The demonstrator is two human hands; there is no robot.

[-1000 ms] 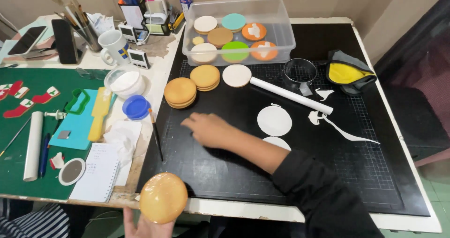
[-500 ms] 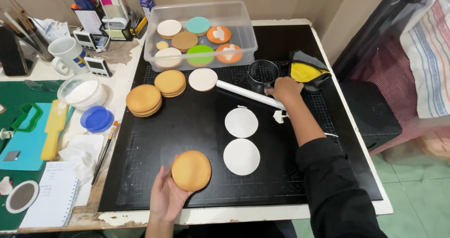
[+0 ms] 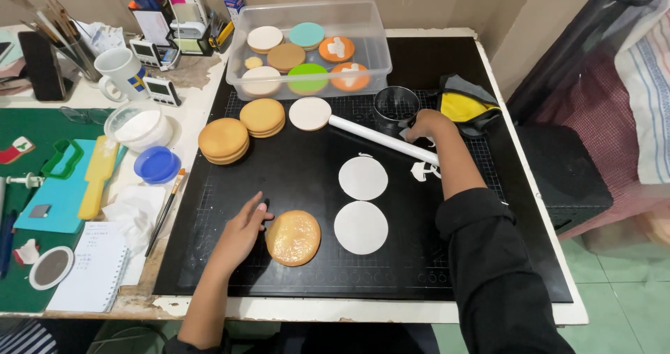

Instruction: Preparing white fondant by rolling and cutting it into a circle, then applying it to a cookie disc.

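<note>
- The left hand [image 3: 241, 237] lies low on the black cutting mat [image 3: 230, 284], palm down, with its fingers [image 3: 259, 216] stretched flat and released; they rest against the left edge of the glazed round cookie [image 3: 294, 237] and grasp nothing.
- That cookie lies flat on the mat just to the right of those fingers, shiny side up, and apart from the white icing disc [image 3: 361, 227] farther right.
- To do this step well, I would judge the fingers should press only on the cookie's rim, since the wet-looking top would mark if touched, and the cookie should lie flat and steady on the surface.
- The right hand [image 3: 427, 124] reaches far forward, the dark sleeve [image 3: 481, 242] drawn long across the mat, wrist bent down.
- Its fingers curl over the far end of the white rolling pin [image 3: 380, 139], beside the round metal cutter [image 3: 396, 104]; whether they clench the pin or merely rest on it I cannot tell.
- A second white disc [image 3: 363, 178] lies just this side of the pin, below and left of those fingers.
- A light hold there seems wise, so the pin does not roll onto the discs.
- Beyond the left fingers stand two stacks of plain cookies [image 3: 224, 140], and farther still the clear tub [image 3: 309, 54] of iced ones.
</note>
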